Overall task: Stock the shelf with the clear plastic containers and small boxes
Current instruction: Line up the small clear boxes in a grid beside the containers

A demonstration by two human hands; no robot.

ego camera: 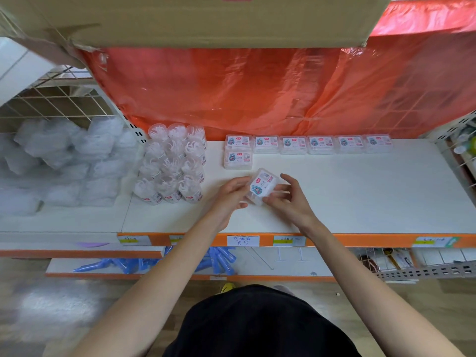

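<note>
At the middle of a white shelf board with an orange front edge [334,197], seen from the head camera looking down, a person holds one small clear plastic box with a blue and red label [261,186] between both hands. The left hand [231,195] curls its fingers around the box's left end. The right hand [291,199] pinches the box's near right corner between thumb and fingertips, the other fingers spread loosely above. The box is tilted, label up, over the shelf; I cannot tell whether it touches the board.

Along the back of the shelf, a row of six matching labelled boxes [307,144] sits side by side against a crinkled orange-red plastic sheet [244,91]. A seventh matching box [237,159] lies just in front of the row's leftmost one, a little behind the held box.

To the left stands a tight cluster of clear round plastic containers filled with white pieces [172,166], several rows deep, near the left hand but apart from it. Further left, blurred bags of white goods [64,161] are piled below a wire grid panel [56,101].

A brown cardboard box [206,19] overhangs the top of the scene. Paper price tags [243,240] are clipped to the orange edge. Below, blue plastic items [221,261] lie on a lower shelf. The person's black garment [257,323] fills the bottom centre.
</note>
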